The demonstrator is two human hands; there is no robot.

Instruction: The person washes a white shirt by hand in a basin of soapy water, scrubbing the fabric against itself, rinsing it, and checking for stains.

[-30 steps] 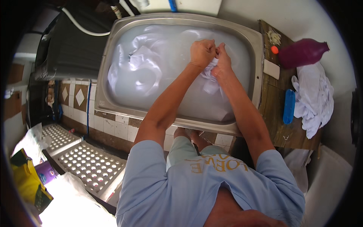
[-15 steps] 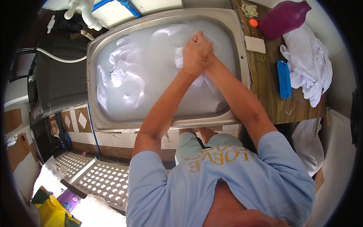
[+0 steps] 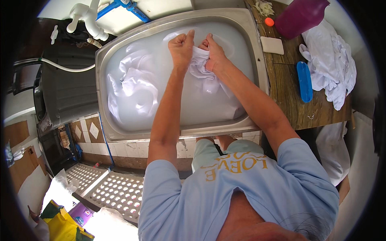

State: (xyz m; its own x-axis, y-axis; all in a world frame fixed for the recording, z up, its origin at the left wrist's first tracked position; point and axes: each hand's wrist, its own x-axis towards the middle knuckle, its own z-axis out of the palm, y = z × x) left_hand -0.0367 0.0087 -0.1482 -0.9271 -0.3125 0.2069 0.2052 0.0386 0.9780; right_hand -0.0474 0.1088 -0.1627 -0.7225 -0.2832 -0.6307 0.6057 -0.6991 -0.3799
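Observation:
Between my fists a wet white garment (image 3: 200, 66) is stretched, its lower part trailing into cloudy grey water. My left hand (image 3: 181, 50) is closed round one part of it, thumb up. A short way to the right, my right hand (image 3: 216, 56) grips another part with curled fingers. Both are above the water in a wide stainless steel sink (image 3: 257, 60). Another white cloth (image 3: 138, 74) floats partly sunk in the sink's left half. What kind of garment either is, I cannot tell.
On the wooden counter at right lie a bar of soap (image 3: 272, 45), a blue brush (image 3: 304, 82), an orange cap (image 3: 269, 21), a purple bottle (image 3: 301, 18) and a heap of white clothes (image 3: 331, 64). A white faucet (image 3: 89, 20) rises at back left, near a hose (image 3: 70, 68).
My hands were pressed together over the garment; now they are apart, the left moved leftward, with cloth pulled up between them. The whole view has shifted slightly.

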